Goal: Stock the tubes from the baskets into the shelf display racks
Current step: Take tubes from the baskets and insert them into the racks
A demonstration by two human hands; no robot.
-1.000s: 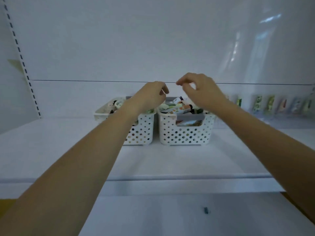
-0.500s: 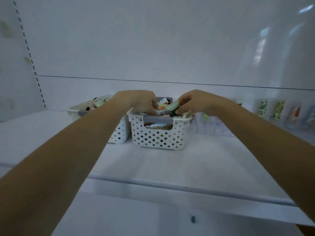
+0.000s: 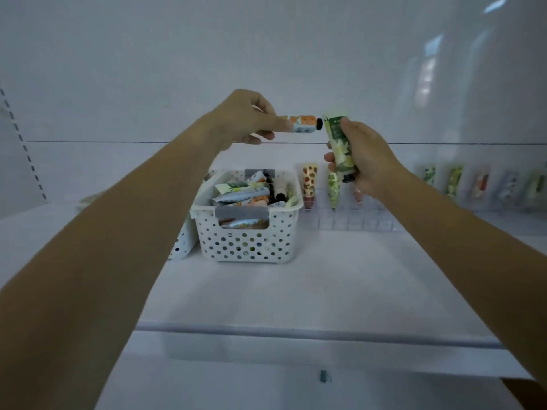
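My left hand [image 3: 245,119] holds an orange-patterned tube [image 3: 303,124] sideways above the basket, its black cap pointing right. My right hand [image 3: 362,156] grips a green tube [image 3: 339,142] nearly upright, cap down, just right of the orange one. Below them a white perforated basket [image 3: 247,236] holds several more tubes. A second basket [image 3: 183,241] peeks out behind my left forearm. A clear display rack [image 3: 352,218] right of the basket has an orange-spotted tube [image 3: 309,184] and a green tube [image 3: 333,189] standing in it; a third is partly hidden by my right hand.
More tubes [image 3: 454,180] stand along the back of the white shelf [image 3: 325,279] at the far right, blurred. A perforated upright [image 3: 23,143] runs up the left wall. The shelf's front edge [image 3: 296,332] lies below my arms.
Both hands dipped into the right basket, then rose out of it, each holding a tube. The view shifted right, bringing the display rack into sight.
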